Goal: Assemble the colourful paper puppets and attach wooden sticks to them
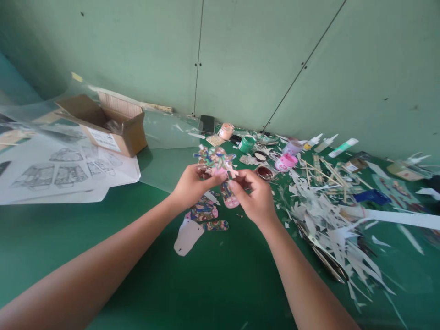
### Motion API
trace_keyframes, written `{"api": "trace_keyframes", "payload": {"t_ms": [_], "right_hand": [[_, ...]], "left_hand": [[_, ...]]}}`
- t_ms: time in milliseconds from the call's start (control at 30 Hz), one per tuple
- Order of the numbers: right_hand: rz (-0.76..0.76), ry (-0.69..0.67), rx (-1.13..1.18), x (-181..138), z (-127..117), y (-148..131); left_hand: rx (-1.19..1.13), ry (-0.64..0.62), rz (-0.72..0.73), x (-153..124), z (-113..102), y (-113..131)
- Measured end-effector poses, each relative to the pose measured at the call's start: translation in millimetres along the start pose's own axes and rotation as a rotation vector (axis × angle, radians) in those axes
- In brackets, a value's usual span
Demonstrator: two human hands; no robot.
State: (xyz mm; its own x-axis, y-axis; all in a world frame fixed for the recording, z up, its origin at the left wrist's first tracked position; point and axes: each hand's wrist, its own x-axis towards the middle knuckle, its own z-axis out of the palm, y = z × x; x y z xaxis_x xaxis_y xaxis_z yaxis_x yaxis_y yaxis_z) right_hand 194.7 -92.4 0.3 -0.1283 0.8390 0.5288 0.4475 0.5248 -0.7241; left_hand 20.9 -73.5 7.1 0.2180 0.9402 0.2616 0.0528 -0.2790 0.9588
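Note:
My left hand (194,185) is closed on a multicoloured painted cut-out figure (215,158) with pink, blue and green parts, held above the green table. My right hand (256,195) pinches at the figure's lower right, where a pink-ended painted piece (231,198) hangs down between the hands. Fingers hide where this piece meets the figure. Below the hands lie a painted cut-out piece (202,212) with a pink end, a narrow painted strip (216,225) and a pale cut-out piece (188,237) with small holes.
Open paint jars, including pink (286,162) and green (246,144), stand behind the hands. On the right, scissors (325,254) lie among white paper scraps (343,243) and thin wooden sticks (330,172). A cardboard box (132,135) and printed drawings (68,183) occupy the left.

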Motion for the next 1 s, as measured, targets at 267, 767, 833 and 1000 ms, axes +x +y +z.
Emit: {"api": "trace_keyframes", "payload": {"t_ms": [267,767,833,1000], "right_hand": [[0.095,-0.085,0.076,1.9,-0.6,-2.6],[0.410,0.041,0.674,7.0,-11.3,-3.3],[0.430,0.032,0.738,7.4,-13.3,-4.5],[0.436,0.012,0.780,7.7,-12.9,-5.0]], "left_hand": [[-0.086,0.002,-0.098,3.8,-4.7,-2.2],[-0.248,0.203,-0.114,12.1,-11.3,-10.6],[-0.261,0.232,-0.126,14.4,-13.0,-13.3],[-0.248,0.196,-0.139,14.2,-13.3,-14.9]]}}
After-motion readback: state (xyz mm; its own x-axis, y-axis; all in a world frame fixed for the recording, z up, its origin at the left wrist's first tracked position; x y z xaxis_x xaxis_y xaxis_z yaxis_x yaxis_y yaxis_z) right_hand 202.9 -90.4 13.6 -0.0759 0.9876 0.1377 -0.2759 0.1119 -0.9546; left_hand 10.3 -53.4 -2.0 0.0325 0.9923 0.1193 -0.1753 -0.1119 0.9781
